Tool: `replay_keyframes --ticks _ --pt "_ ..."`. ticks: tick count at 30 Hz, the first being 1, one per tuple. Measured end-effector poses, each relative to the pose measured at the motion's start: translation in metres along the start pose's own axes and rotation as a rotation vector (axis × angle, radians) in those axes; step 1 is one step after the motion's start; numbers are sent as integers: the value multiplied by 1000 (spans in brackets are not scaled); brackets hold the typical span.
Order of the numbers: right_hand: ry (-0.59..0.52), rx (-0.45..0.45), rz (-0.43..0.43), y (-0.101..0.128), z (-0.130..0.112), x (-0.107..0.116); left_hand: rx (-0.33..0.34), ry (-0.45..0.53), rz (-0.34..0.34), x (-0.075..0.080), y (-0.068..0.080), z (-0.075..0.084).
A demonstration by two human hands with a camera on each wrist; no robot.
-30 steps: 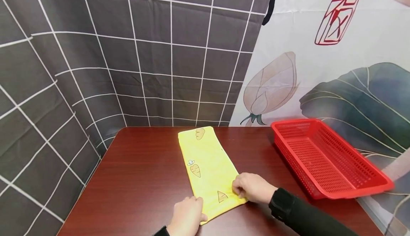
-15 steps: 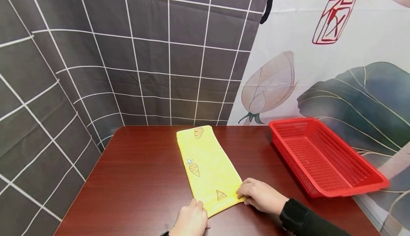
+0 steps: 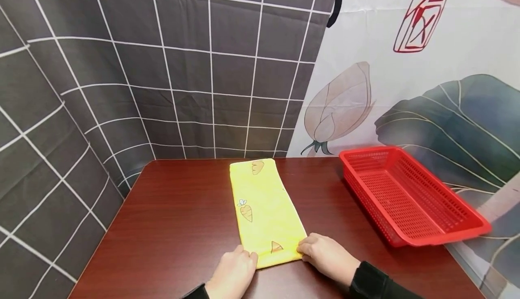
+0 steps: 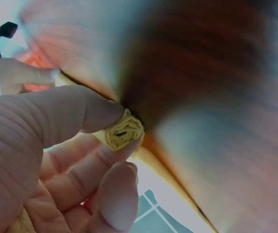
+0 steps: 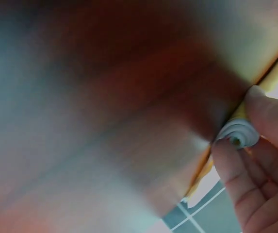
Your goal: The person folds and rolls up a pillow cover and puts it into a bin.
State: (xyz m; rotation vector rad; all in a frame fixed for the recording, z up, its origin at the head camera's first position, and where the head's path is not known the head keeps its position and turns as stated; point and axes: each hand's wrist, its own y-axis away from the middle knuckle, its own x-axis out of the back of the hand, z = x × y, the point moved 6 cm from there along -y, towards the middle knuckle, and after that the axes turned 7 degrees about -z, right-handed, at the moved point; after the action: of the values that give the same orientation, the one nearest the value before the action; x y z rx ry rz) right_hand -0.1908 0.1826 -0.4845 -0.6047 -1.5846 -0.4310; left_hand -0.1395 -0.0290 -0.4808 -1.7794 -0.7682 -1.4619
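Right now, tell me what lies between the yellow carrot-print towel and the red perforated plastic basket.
In the head view, only bare dark red-brown wooden tabletop separates the yellow carrot-print towel from the red perforated plastic basket; nothing stands on that stretch.

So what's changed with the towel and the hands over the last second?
Both hands, left and right, have begun rolling the near end of the yellow towel, which now lies straighter. Each grip pinches a roll end. The red basket stayed put.

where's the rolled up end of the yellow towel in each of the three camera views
Head: rolled end of the yellow towel low centre, between both hands.
Left wrist: spiral roll end at centre-left, pinched by the left hand.
Right wrist: spiral roll end at right, pinched by the right hand.
Shared landmark: the dark red table.
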Motion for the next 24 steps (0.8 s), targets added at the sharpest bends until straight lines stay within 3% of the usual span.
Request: replay_keyframes --ticks 5,14,21,24 --pt "9 -7 45 -1 -17 0 -42 13 62 0 10 -10" --pt "46 23 125 -2 -46 -7 -58 71 72 -5 30 -37" --pt "20 -49 113 -2 -52 -8 4 242 -93 -14 38 -58" --pt "16 -84 98 -3 -55 -8 -10 274 -107 -12 40 -59"
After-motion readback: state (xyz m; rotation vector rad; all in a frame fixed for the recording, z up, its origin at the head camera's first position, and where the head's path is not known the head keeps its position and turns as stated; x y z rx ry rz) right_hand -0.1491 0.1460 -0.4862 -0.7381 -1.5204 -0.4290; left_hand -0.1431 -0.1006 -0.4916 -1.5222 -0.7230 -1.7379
